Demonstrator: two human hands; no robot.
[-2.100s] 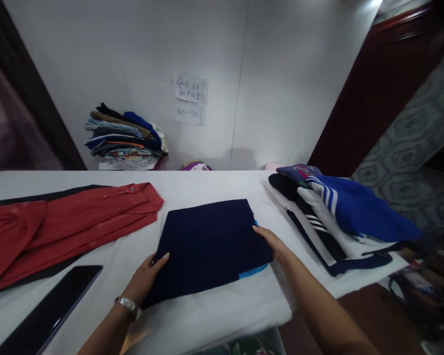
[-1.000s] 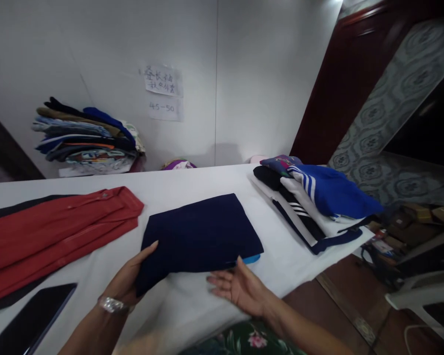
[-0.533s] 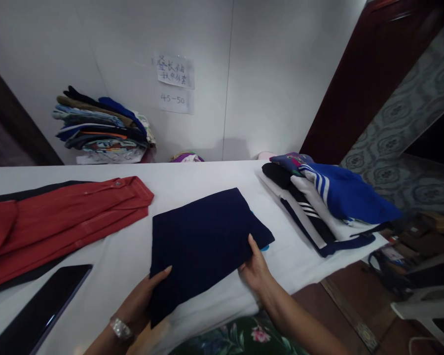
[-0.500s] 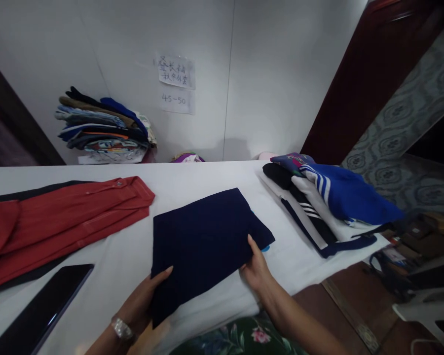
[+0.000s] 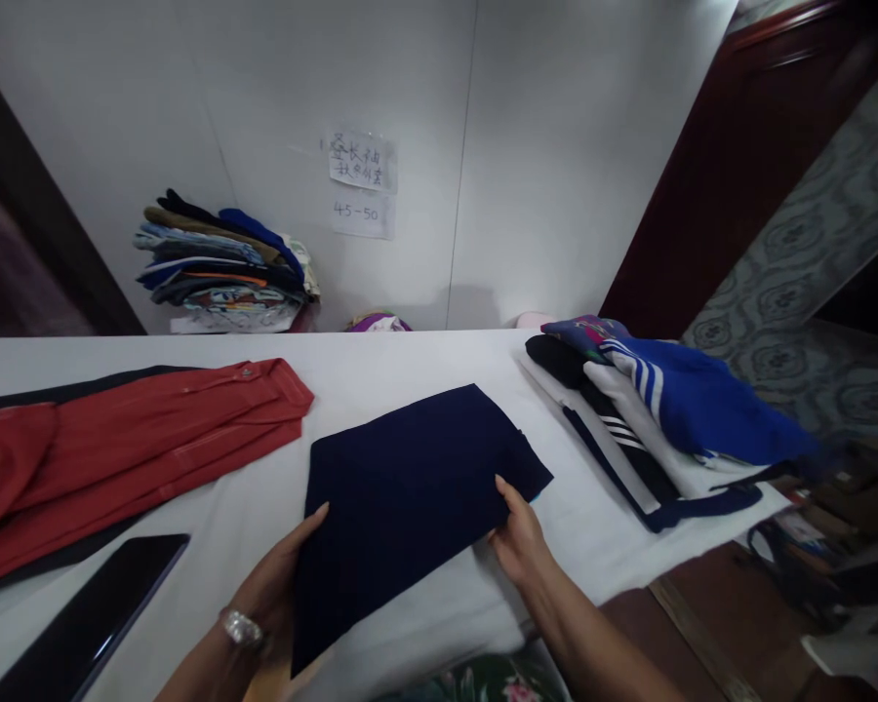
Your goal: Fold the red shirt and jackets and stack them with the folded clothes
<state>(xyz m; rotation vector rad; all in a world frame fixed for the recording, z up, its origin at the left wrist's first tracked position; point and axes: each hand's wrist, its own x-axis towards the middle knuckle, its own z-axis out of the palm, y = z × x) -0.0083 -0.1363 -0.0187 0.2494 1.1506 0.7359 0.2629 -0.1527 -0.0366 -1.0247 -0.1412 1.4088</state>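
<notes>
A folded navy blue garment is held over the front of the white-covered table. My left hand grips its left edge, thumb on top and fingers hidden beneath. At the lower right edge, my right hand pinches the cloth with the thumb above and the other fingers underneath. The garment's near left corner hangs toward me. A bit of light blue shows under its right corner.
On the left lie a red garment over dark cloth and a black phone. Folded clothes with a blue striped piece lie at the right. Another clothes stack and paper notes are by the wall.
The view has tilted slightly. Both hands keep hold of the navy garment; my left hand sits a little higher along its left edge, and less light blue shows at the right corner.
</notes>
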